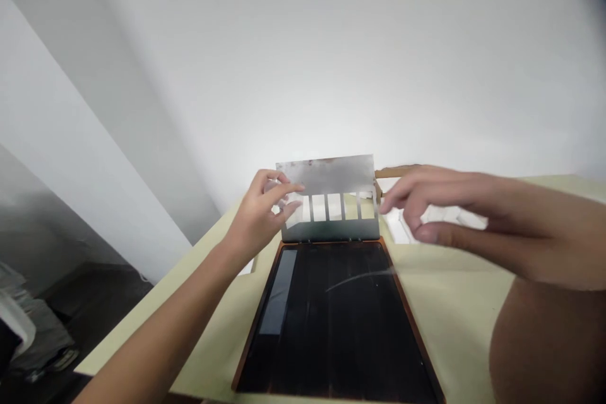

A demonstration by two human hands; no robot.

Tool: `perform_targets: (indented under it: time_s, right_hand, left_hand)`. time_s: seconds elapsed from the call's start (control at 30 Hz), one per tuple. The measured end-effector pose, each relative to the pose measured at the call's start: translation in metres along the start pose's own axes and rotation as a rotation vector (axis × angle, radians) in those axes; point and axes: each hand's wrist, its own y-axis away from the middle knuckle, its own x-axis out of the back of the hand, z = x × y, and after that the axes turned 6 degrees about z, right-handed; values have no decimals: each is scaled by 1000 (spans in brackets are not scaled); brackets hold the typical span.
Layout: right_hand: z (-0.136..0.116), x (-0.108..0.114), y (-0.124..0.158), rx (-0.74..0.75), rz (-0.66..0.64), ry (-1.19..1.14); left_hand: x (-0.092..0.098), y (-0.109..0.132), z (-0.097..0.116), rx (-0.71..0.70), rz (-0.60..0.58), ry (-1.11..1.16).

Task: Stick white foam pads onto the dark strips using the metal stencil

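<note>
Metal plate (pixel 326 177) stood upright on its long lower edge, at the far end of a dark tray (pixel 341 328) with a reddish-brown rim. The plate was solid in its upper half. A row of upright slots (pixel 334 207) was cut through its lower half, and the pale surface behind showed through them.

Left hand (pixel 258 218) was closed on the plate's left edge. Its fingers (pixel 284 189) lay across the near face at the height of the slots; the thumb could not be made out. A grip at the edge appeared to leave most of the slotted part uncovered, and it kept the plate from tipping.

Right hand (pixel 449 214) was blurred. Its fingers were loosely bent and its fingertips were just beside the plate's right edge. Whether they touched or gripped that edge could not be told. Its position opposite the left hand suggested a steadying role.

The tray lay flat on a pale yellow-green table (pixel 454 309), with its length running away from the person. A grey strip (pixel 279 293) lay inside it along the left side. The plate's lower edge met the tray's far rim, which seemed to act as a stop.

Behind the plate on the right, a brown wooden piece (pixel 392 171) and some white items (pixel 395 230) were partly hidden. A plain white wall (pixel 331 44) rose beyond the table.
</note>
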Motion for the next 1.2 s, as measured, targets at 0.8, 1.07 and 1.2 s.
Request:
perform_targets:
  time_s: [0.8, 1.07, 1.2]
  right_hand:
    - [-18, -64, -61, -105, -361, 14]
    - [-2, -69, -70, -241, -465, 29]
    - [-6, -63, -70, -240, -549, -68]
  left_hand:
    - [38, -8, 42, 117, 38, 295]
    - [13, 16, 16, 141, -153, 250]
    - [-7, 19, -5, 151, -203, 191]
